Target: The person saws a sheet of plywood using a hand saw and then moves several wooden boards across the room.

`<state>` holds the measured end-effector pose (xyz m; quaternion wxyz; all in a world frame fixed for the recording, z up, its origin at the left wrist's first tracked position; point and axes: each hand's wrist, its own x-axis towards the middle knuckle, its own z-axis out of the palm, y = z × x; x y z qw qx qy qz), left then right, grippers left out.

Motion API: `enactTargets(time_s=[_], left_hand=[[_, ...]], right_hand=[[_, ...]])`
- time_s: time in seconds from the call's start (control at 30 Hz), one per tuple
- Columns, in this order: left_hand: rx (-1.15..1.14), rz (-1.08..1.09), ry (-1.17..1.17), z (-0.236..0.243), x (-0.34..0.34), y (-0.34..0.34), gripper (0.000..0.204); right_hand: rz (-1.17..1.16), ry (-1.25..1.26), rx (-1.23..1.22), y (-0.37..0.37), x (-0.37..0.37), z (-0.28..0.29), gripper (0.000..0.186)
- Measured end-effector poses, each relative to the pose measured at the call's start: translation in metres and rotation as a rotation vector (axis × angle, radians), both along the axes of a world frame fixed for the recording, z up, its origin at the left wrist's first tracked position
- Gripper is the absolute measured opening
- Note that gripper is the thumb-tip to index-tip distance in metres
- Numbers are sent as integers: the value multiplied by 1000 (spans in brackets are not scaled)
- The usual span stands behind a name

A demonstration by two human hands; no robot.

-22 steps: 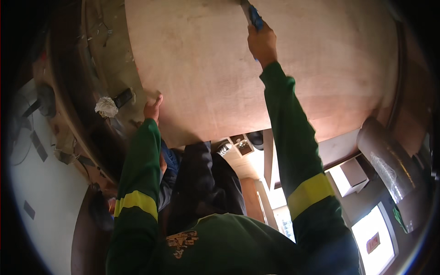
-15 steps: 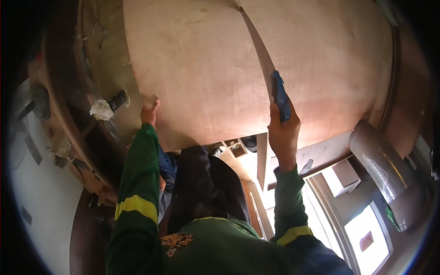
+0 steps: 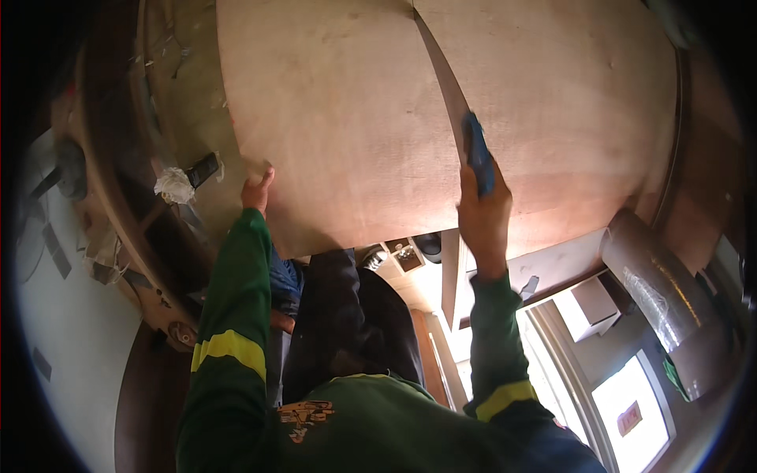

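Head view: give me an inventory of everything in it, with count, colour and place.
Board: 1, pale brown, top centre
Saw: 1, blue handle and grey blade, at the board, right of centre
Wad: 1, white, left of the board
Block: 1, black, beside the wad
Tray: 1, light brown, below the board
Roll: 1, brown, right side
Box: 1, white and brown, lower right
Pane: 1, bright white, lower right
Sign: 1, reddish, on the pane
Clutter: count unclear, dark, far left
Sleeves: 2, green with yellow bands, lower half
Left hand: 1, bare, board's left edge
Right hand: 1, bare, around the saw's handle
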<state>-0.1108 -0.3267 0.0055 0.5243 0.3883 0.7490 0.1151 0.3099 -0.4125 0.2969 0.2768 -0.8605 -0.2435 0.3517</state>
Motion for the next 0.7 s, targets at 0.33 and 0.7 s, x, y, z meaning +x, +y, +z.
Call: enactTargets(time_s=[0.33,0.7], left_hand=[[35,6,-53,-12,18,2,84],[12,-1,-72,2,24,0,86]], right_hand=[[112,-207,151,137,64,-142,37],[94,-158,77,46,32,-58,35]])
